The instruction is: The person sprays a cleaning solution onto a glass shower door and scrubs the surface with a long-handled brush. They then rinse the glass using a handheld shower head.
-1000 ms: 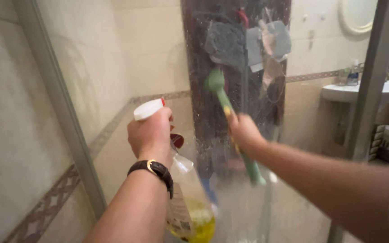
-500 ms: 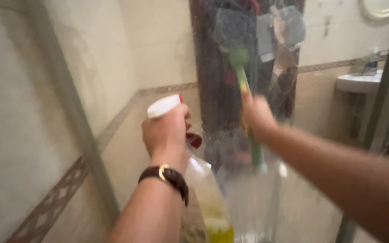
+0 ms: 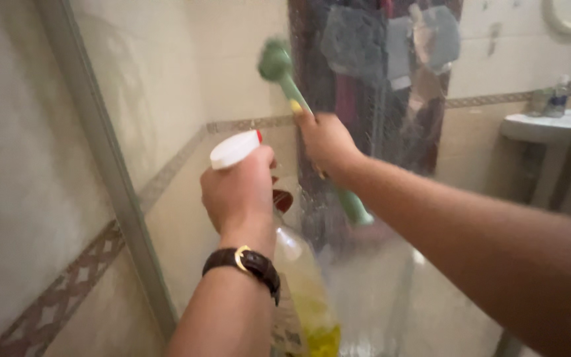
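While the left hand stays clamped on the neck of the spray bottle, the right hand has swept the green scrub brush up and across to the left, and I'm watching its head come off the dark patch behind the glass and onto the pale stretch of the shower screen. A second ago that head sat lower and further right, over the grey cloths showing through the pane. So the scrubbing has shifted to a fresh bit of glass, by my reading, and the wet, speckled area lower down has had its pass. The right hand is closed tight round the brush handle, whose far end pokes out below the wrist. The bottle rides upright, white nozzle at the top, yellow liquid low in the bottom; whether the trigger is squeezed I cannot tell. The two hands sit near each other but apart. Off right, the white washbasin has slid a little toward the frame edge.
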